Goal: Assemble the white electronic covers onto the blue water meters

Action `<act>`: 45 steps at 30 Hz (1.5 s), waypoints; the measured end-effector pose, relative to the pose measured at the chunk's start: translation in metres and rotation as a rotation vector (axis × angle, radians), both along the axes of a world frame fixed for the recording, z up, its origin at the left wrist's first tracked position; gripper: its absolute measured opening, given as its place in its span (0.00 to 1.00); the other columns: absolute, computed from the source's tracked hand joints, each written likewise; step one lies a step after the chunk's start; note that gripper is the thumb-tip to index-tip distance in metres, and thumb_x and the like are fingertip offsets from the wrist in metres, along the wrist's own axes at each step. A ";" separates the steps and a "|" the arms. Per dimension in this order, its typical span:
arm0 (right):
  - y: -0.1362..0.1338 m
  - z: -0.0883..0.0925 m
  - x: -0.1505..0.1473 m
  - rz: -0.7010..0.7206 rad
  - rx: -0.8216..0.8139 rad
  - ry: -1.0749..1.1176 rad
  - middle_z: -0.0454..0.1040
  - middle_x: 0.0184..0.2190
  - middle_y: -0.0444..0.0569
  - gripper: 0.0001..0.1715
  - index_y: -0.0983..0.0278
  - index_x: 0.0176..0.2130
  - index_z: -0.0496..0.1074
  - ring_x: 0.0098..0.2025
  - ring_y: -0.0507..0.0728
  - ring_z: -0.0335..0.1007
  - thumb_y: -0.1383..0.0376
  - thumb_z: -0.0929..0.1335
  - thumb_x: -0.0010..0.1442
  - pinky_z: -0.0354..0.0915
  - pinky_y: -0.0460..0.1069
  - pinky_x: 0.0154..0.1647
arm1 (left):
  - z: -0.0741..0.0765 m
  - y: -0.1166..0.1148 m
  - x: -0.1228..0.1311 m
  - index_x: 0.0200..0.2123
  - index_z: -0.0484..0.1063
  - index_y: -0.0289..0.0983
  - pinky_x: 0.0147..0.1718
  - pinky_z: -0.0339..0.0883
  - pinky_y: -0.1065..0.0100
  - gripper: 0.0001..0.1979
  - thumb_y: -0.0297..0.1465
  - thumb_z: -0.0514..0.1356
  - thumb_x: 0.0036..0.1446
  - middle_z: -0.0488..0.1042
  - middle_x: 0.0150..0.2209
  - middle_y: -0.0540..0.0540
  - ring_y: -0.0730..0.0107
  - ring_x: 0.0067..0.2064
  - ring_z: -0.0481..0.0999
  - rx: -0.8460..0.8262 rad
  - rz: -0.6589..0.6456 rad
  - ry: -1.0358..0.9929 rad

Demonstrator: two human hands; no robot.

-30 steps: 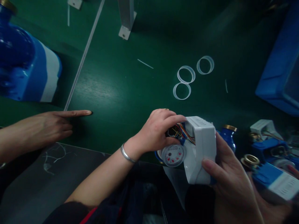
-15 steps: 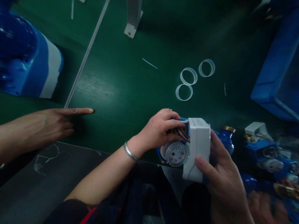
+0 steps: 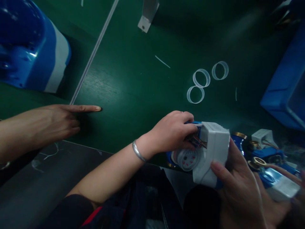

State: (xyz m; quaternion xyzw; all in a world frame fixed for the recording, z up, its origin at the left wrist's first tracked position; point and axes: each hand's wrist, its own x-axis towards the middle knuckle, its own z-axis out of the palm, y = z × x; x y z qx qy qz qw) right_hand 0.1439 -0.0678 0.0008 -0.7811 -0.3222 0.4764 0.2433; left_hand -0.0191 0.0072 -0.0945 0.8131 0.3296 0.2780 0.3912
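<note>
Looking down on a green worktop (image 3: 133, 79), with a bulky blue casing (image 3: 26, 47) at far left and a blue bin (image 3: 286, 92) at the right edge. Off to the left, a co-worker's hand (image 3: 54, 121) resting on the worktop, forefinger pointing. Low at centre-right, holding a water meter (image 3: 188, 159) at the worktop's near edge: left hand (image 3: 171, 132), grip closed over its blue body and coloured wires (image 3: 199, 141); right hand (image 3: 235, 187), grip clamped on the white cover (image 3: 213, 149), thumb across it. Beyond, three clear rings (image 3: 201, 78) lying close together. Silver bracelet (image 3: 138, 152) on the left wrist.
</note>
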 end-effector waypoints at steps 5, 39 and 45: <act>0.000 0.002 0.000 -0.006 -0.010 0.025 0.67 0.53 0.43 0.37 0.50 0.55 0.62 0.52 0.59 0.65 0.58 0.73 0.46 0.64 0.53 0.51 | 0.004 -0.004 0.010 0.34 0.70 0.34 0.39 0.64 0.62 0.14 0.40 0.57 0.53 0.70 0.37 0.42 0.65 0.38 0.69 0.068 0.087 0.076; 0.004 -0.003 0.001 -0.073 -0.066 -0.011 0.68 0.52 0.47 0.42 0.51 0.57 0.61 0.51 0.63 0.66 0.58 0.73 0.44 0.66 0.56 0.49 | 0.001 0.000 0.009 0.36 0.72 0.34 0.35 0.65 0.65 0.14 0.39 0.59 0.52 0.68 0.39 0.42 0.67 0.37 0.69 -0.043 0.041 0.005; 0.001 -0.004 0.003 -0.051 -0.066 -0.001 0.67 0.53 0.48 0.44 0.52 0.59 0.58 0.50 0.62 0.67 0.57 0.73 0.45 0.69 0.53 0.44 | 0.000 -0.003 0.020 0.30 0.71 0.34 0.27 0.64 0.68 0.13 0.39 0.56 0.55 0.68 0.35 0.44 0.69 0.32 0.68 -0.028 0.132 0.053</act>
